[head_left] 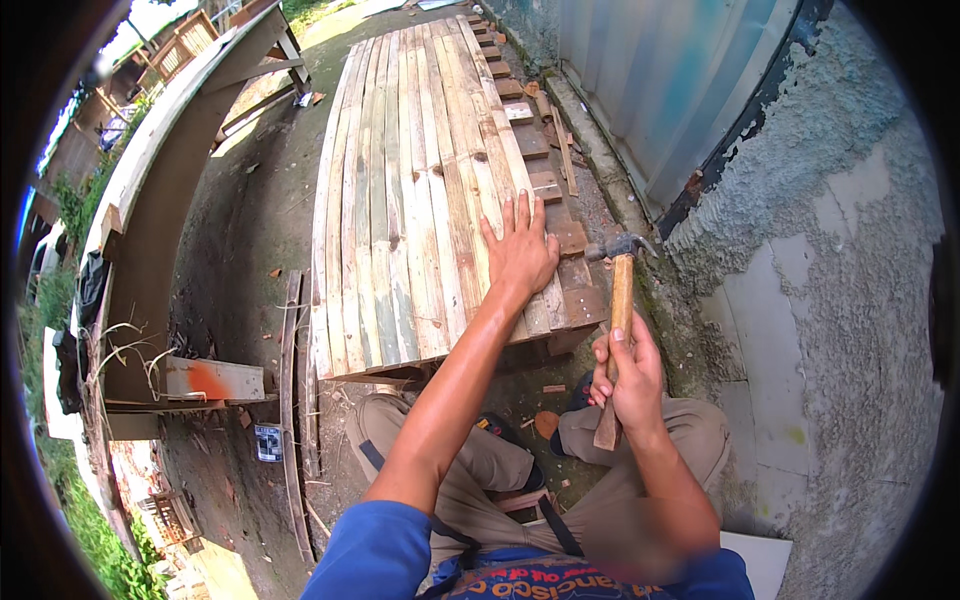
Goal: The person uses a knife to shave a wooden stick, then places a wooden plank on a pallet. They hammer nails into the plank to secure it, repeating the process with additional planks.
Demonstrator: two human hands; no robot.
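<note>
My left hand (521, 246) lies flat with spread fingers on a panel of long wooden slats (420, 180), near its right front corner. Wrapped around the wooden handle of a claw hammer (622, 285) is my right hand (632, 372). The hammer stands roughly upright, its metal head beside the panel's right edge and apart from the wood. Short wooden crosspieces (572, 238) stick out from under the slats along that right side.
A blue-grey metal door (670, 90) and a rough plaster wall (840, 300) stand close on the right. To the left is a long wooden bench (160, 200). Narrow strips (292, 400) and a small can (268, 442) are on the ground. Wood scraps lie around my feet.
</note>
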